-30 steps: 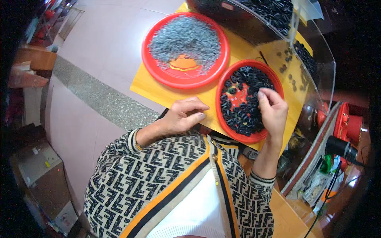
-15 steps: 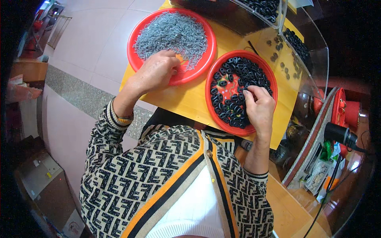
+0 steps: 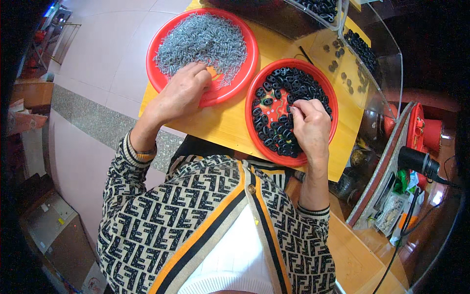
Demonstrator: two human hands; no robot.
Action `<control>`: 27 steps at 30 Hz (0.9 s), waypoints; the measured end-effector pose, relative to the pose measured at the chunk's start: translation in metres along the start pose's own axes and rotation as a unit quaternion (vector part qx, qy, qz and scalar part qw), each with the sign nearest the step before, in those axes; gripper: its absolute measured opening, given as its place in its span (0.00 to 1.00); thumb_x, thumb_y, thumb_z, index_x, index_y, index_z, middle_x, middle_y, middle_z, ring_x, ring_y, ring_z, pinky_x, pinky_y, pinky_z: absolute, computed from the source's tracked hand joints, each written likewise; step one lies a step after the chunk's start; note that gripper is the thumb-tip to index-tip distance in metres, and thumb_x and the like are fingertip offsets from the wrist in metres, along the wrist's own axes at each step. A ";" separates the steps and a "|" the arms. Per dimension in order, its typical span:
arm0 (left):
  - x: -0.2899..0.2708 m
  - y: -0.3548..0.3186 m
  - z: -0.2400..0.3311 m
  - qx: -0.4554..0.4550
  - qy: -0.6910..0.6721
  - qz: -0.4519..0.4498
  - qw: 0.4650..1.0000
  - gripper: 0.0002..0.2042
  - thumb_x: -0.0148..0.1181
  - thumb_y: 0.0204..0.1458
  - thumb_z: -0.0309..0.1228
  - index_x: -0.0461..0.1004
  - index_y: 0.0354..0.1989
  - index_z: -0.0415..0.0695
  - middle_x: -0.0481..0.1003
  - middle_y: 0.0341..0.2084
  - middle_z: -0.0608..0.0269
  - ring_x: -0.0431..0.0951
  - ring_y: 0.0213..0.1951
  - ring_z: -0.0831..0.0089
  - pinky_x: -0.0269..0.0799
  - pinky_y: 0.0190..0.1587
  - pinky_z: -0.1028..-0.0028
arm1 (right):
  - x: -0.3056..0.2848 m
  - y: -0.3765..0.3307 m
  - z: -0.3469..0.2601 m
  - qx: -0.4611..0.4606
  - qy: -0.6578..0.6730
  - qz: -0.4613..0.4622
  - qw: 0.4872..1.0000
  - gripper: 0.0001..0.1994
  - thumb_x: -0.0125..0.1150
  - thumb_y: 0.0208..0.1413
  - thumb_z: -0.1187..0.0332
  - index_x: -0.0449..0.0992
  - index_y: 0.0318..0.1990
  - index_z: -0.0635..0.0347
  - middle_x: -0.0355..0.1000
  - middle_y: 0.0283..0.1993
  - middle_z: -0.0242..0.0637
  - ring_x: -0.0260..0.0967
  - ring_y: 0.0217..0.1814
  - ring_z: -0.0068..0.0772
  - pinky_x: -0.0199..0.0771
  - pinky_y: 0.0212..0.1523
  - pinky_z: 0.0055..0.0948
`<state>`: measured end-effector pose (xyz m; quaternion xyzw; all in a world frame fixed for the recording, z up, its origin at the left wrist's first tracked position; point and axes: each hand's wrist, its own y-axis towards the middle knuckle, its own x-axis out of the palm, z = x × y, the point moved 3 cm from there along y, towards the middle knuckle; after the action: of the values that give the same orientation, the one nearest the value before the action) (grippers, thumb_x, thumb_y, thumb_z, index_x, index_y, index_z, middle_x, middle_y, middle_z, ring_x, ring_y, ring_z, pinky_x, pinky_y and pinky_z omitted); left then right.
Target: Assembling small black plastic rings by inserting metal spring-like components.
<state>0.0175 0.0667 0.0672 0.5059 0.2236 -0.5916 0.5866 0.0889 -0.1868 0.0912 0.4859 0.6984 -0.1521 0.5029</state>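
Upper left, the left hand (image 3: pixel 187 87) curls at slim grey pieces (image 3: pixel 203 41); the right hand (image 3: pixel 312 123) pinches over black ovals (image 3: pixel 299 81), both holds unclear.

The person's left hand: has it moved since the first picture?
Yes. Judged against the yellow tabletop, the left hand has moved forward and leftward, from near the tabletop's front edge to over the near side of the red tray of grey pieces.

left: speckled floor strip (image 3: pixel 93 115) | lower left: brown box (image 3: pixel 73 245) | right: black cylinder (image 3: pixel 412 159)
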 end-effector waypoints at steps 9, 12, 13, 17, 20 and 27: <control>-0.009 -0.017 0.021 -0.121 -0.271 0.096 0.950 0.03 0.49 0.45 0.17 0.64 0.27 0.37 0.67 0.22 0.57 0.69 0.27 0.67 0.65 0.32 0.74 | 0.016 0.002 0.000 0.011 -0.142 -0.109 0.984 0.06 0.56 0.43 0.69 0.73 0.27 0.63 0.67 0.27 0.46 0.67 0.30 0.47 0.68 0.32 0.38; -0.007 -0.023 0.027 -0.180 -0.380 0.127 0.899 0.04 0.51 0.47 0.19 0.68 0.32 0.35 0.69 0.24 0.63 0.69 0.29 0.77 0.65 0.33 0.79 | 0.022 0.004 -0.003 -0.005 -0.169 -0.110 0.979 0.06 0.55 0.43 0.70 0.73 0.27 0.63 0.67 0.27 0.48 0.66 0.30 0.49 0.67 0.32 0.40; -0.004 -0.025 0.029 -0.214 -0.447 0.135 0.858 0.06 0.52 0.47 0.20 0.69 0.35 0.35 0.70 0.26 0.66 0.69 0.30 0.81 0.65 0.34 0.81 | 0.021 0.004 -0.005 -0.033 -0.144 -0.080 0.986 0.05 0.55 0.43 0.72 0.72 0.26 0.64 0.66 0.26 0.46 0.67 0.28 0.45 0.68 0.29 0.37; 0.013 -0.024 0.040 -0.220 -0.600 0.079 0.765 0.06 0.53 0.48 0.22 0.71 0.35 0.35 0.71 0.27 0.68 0.69 0.30 0.83 0.66 0.34 0.83 | 0.014 0.002 -0.006 0.153 0.205 -0.117 0.960 0.04 0.53 0.47 0.74 0.70 0.27 0.66 0.67 0.23 0.40 0.65 0.20 0.27 0.67 0.21 0.24; 0.025 -0.023 0.048 -0.249 -0.713 0.062 0.653 0.06 0.53 0.48 0.22 0.72 0.35 0.36 0.71 0.26 0.67 0.69 0.29 0.82 0.67 0.33 0.83 | 0.016 -0.004 -0.005 0.257 0.521 -0.119 0.805 0.04 0.50 0.51 0.74 0.70 0.30 0.65 0.67 0.24 0.32 0.61 0.18 0.16 0.61 0.17 0.13; 0.034 -0.013 0.066 -0.279 -0.812 0.001 0.513 0.09 0.53 0.47 0.20 0.71 0.38 0.35 0.72 0.27 0.63 0.72 0.28 0.79 0.69 0.34 0.81 | 0.027 -0.018 -0.019 0.274 0.657 -0.133 0.690 0.06 0.52 0.50 0.75 0.68 0.36 0.67 0.69 0.25 0.35 0.65 0.20 0.18 0.64 0.17 0.13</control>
<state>-0.0098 -0.0032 0.0593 -0.3844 -0.1974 -0.6509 0.6242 0.0625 -0.1680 0.0723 0.4803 0.8351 -0.0436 -0.2645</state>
